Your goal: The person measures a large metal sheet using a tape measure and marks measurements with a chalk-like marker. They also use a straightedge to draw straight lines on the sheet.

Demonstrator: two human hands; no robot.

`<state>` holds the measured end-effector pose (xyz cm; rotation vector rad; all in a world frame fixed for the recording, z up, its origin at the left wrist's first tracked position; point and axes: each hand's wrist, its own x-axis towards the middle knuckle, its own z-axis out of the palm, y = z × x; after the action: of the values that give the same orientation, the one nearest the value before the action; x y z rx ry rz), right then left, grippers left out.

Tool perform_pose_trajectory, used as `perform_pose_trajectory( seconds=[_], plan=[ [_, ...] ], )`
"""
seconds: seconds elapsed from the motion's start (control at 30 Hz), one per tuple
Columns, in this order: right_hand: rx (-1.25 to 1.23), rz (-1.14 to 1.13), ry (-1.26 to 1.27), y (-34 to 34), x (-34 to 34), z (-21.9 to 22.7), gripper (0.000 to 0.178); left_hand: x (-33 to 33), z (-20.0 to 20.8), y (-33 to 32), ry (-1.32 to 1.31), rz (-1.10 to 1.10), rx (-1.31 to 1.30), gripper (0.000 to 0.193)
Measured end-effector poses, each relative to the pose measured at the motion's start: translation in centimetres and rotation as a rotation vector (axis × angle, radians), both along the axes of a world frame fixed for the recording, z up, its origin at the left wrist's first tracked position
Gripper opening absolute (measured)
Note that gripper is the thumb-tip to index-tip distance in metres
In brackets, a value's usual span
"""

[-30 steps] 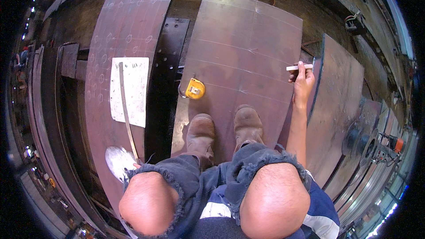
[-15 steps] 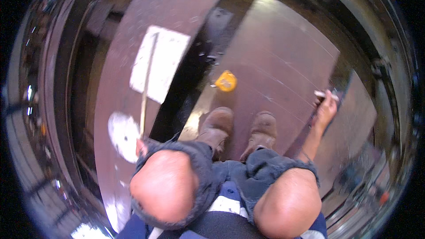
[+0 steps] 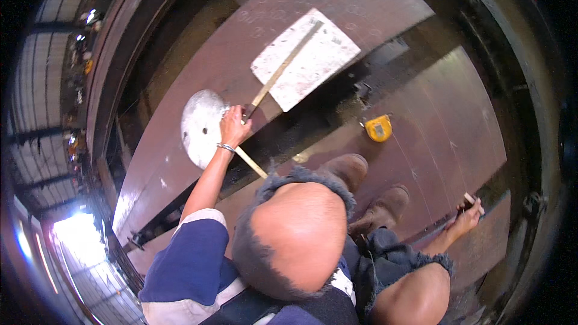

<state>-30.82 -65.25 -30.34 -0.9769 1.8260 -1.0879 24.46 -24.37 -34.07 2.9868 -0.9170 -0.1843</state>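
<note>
My left hand (image 3: 233, 126) is closed over a long, flat measuring square (image 3: 283, 72). The square's long arm runs across a smudged white rectangular sheet (image 3: 328, 54), and a shorter pale arm sticks out below my wrist. My fingers hide the corner between them. Beside that hand lies a white round disc (image 3: 198, 123) with dark holes. Out to the right, my right hand (image 3: 468, 216) pinches a short white stick of chalk (image 3: 469, 198), close to the steel plate's edge. A yellow tape measure (image 3: 378, 128) rests on the plate in front of my boots.
Brown steel plates (image 3: 445, 144) lie under my boots (image 3: 385, 204) and at the left, where another plate (image 3: 162, 162) carries the sheet and disc. A dark gap (image 3: 277, 138) separates them. Thin pale lines mark the right plate. Dark beams (image 3: 530, 84) border the area.
My view has swung left, so things sit further right. My left hand, almost entirely hidden before, now shows on the square. My right hand still holds the chalk near the plate's edge.
</note>
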Motion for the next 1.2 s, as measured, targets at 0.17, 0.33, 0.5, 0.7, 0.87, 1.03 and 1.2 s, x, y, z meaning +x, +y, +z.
perform_pose_trajectory(
  seconds=[0.17, 0.33, 0.5, 0.7, 0.87, 1.03, 1.2],
  plan=[
    [-0.027, -0.018, -0.034, 0.3, 0.7, 1.3, 0.021, 1.9, -0.4, -2.3, 0.064, -0.083, 0.036, 0.038],
    [-0.087, -0.067, -0.027, -0.2, 1.5, 1.9, 0.030, 5.1, -1.3, 0.2, 0.445, -0.145, -0.117, 0.028],
    [-0.119, -0.134, -0.121, 0.4, -1.3, 0.4, 0.028, 1.5, 8.5, -5.4, 0.920, 0.233, -0.437, 0.031],
    [-0.101, -0.168, -0.250, 0.6, -0.7, -1.1, 0.027, 0.4, 15.4, -14.7, 0.745, 0.171, -0.692, 0.037],
    [-0.122, -0.128, -0.311, -1.3, 0.3, 0.1, 0.026, -11.0, 19.5, -31.7, 0.891, -0.264, -0.610, 0.041],
    [-0.173, -0.155, -0.412, -1.8, 0.2, 1.0, 0.026, -17.0, 14.8, -44.2, 1.297, -0.419, -0.217, 0.044],
    [-0.238, -0.164, -0.351, -2.3, -1.3, 3.6, 0.024, -25.7, 6.7, -49.3, 1.127, -0.513, -0.046, 0.050]
  ],
)
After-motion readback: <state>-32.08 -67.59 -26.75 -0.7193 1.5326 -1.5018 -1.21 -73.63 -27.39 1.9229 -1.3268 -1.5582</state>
